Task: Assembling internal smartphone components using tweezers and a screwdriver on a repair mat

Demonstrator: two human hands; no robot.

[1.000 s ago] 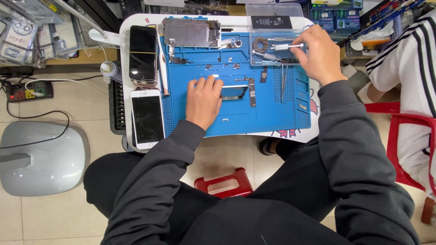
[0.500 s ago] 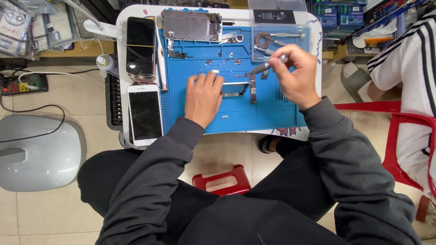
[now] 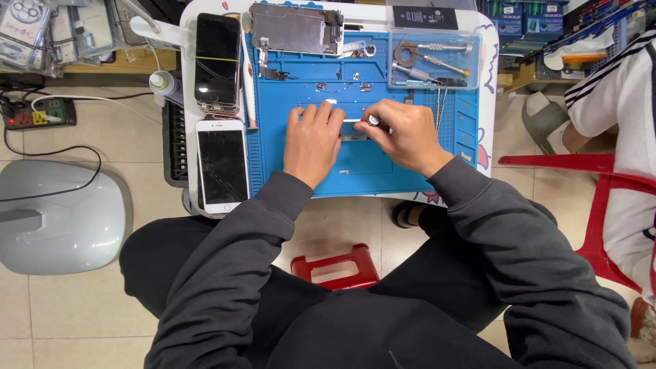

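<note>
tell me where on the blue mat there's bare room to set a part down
Free: the blue mat near its front edge, below the left hand and right hand. Crowded: the back, with the metal plate, loose small parts and tool tray.

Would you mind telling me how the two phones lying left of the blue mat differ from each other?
The upper phone has a black front, while the lower phone has a white frame around its dark screen. The upper phone lies level with the far part of the blue mat; the lower phone sits nearer the person, beside the left hand. Cracks streak the lower phone's glass. Both lie face up, lengthwise, screens dark.
</note>
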